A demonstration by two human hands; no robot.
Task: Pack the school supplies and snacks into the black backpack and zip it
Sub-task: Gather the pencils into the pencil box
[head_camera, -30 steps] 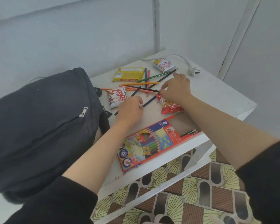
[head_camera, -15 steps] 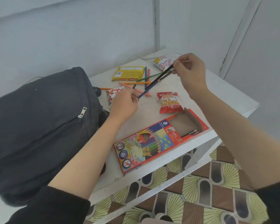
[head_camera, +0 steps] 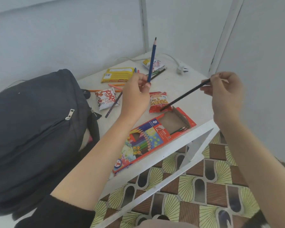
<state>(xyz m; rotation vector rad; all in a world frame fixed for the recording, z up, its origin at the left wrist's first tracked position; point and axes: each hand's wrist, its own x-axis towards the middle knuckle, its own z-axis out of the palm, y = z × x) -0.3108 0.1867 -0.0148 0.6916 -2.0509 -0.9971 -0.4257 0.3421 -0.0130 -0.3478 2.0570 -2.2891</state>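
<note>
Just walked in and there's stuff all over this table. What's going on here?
A person is handling coloured pencils over the white table. The left hand pinches a blue pencil point up. The right hand holds a black pencil angled down toward the open pencil box. Snack packets and other pencils lie loose beside the black backpack.

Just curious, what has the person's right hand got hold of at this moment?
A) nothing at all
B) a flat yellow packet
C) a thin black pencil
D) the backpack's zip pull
C: the right hand pinches the upper end of a thin black pencil that slants down toward the open orange cardboard pencil box, while the left hand holds a blue pencil upright.
</note>
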